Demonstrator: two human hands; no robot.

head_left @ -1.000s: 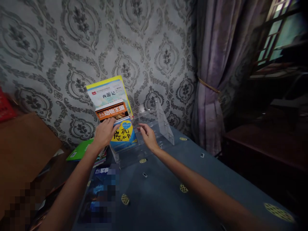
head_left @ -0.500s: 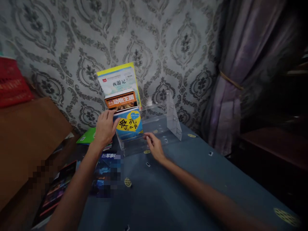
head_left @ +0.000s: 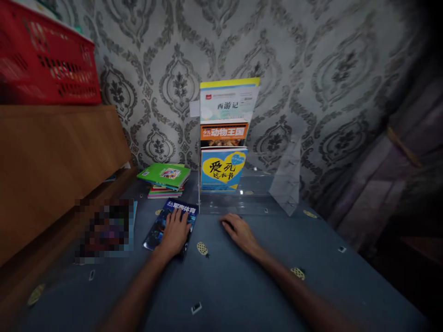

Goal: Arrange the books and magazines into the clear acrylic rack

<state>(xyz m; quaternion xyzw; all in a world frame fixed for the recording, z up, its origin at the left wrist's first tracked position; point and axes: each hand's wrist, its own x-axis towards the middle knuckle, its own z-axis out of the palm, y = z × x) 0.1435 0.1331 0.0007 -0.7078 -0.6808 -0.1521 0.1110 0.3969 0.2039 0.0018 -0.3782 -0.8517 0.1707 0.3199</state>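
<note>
My left hand (head_left: pixel 177 230) lies on a dark blue magazine (head_left: pixel 157 233), its fingers spread over the cover near the title. On the tablecloth, in front of a clear acrylic book rack (head_left: pixel 286 182), rests my right hand (head_left: pixel 239 232); its fingers are loosely bent and hold nothing. Books stand in tiers at the rack's left side. At the back is a pale book with a yellow top (head_left: pixel 228 103), then an orange-topped book (head_left: pixel 224 133), and in front a blue book with a yellow heart (head_left: pixel 223 169).
A stack of books with a green one (head_left: pixel 164 175) on top lies left of the rack. Further left are a partly blurred book (head_left: pixel 131 233), a wooden board (head_left: pixel 58 157) and a red basket (head_left: pixel 69 69). A curtain (head_left: pixel 377 180) hangs at the right, past the blue tablecloth (head_left: pixel 221 281).
My left hand has left the books in the rack and come down onto the dark blue magazine. My right hand has drawn back from the rack's front edge. The view has turned left.
</note>
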